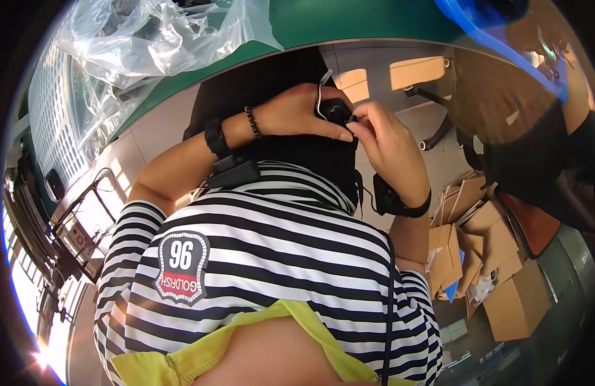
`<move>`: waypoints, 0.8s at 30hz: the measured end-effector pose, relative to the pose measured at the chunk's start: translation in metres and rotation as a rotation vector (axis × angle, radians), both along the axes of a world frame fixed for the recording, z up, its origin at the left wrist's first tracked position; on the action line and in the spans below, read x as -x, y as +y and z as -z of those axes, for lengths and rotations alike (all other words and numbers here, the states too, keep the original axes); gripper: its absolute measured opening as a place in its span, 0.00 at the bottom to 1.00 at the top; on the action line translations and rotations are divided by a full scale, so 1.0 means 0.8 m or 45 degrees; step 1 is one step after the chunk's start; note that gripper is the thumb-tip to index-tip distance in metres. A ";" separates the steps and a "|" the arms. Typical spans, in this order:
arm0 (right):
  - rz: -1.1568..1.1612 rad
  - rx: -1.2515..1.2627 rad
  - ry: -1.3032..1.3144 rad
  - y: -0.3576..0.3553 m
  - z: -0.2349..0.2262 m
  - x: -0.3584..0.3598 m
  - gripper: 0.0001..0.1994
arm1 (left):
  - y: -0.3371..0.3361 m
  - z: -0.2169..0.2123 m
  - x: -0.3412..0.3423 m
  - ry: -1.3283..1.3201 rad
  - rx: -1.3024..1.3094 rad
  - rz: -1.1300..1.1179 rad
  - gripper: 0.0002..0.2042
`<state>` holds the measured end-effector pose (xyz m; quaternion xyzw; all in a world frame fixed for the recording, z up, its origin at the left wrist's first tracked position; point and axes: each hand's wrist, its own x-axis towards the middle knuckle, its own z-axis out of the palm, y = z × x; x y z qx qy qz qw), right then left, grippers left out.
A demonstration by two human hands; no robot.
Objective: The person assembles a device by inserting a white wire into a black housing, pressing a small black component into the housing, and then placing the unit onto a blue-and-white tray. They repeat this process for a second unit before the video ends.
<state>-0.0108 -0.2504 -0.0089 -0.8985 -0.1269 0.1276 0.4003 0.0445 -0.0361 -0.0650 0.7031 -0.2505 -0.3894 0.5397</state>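
Above my lap, my left hand [297, 112] is wrapped round a small, rounded black object [336, 110] whose exact kind I cannot make out. A thin white cord [319, 100] loops along this hand's fingers, its end sticking up past them. At the right side of the black object, my right hand [392, 141] has thumb and forefinger pinched together, touching its edge. Whatever lies between those fingertips is too small to name. Both forearms bend inward, and the two hands meet in front of the black cloth [265, 151] over my legs.
A green tabletop [349, 22] curves across the far side, with crumpled clear plastic bags [149, 45] at its left. Flattened and open cardboard boxes [513, 296] lie at the right, near a wheeled chair base [439, 128]. Another person's arm [574, 96] shows at the far right.
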 end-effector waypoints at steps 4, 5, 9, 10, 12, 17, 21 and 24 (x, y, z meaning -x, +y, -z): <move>-0.012 0.188 -0.021 0.001 -0.001 0.006 0.08 | -0.001 -0.003 0.005 0.006 0.046 -0.007 0.27; -0.018 0.266 -0.057 0.001 -0.001 0.006 0.08 | -0.002 -0.003 0.005 -0.006 0.056 -0.015 0.27; 0.036 -0.196 -0.110 0.000 -0.001 0.003 0.10 | -0.002 -0.004 0.003 -0.003 0.005 0.000 0.28; 0.036 -0.194 -0.113 0.000 -0.001 0.003 0.10 | -0.002 -0.004 0.003 -0.006 0.007 0.001 0.28; 0.015 0.043 -0.053 0.002 0.000 0.002 0.10 | -0.001 -0.002 0.003 0.020 -0.019 0.019 0.28; 0.061 0.006 -0.078 0.002 -0.003 -0.001 0.10 | -0.003 -0.002 0.000 0.050 -0.019 -0.003 0.28; 0.069 -0.228 -0.042 -0.001 0.007 0.002 0.11 | -0.004 -0.009 -0.001 0.081 -0.096 0.053 0.27; 0.064 0.079 0.004 0.006 0.010 0.002 0.10 | -0.005 0.000 0.001 0.061 -0.041 0.025 0.27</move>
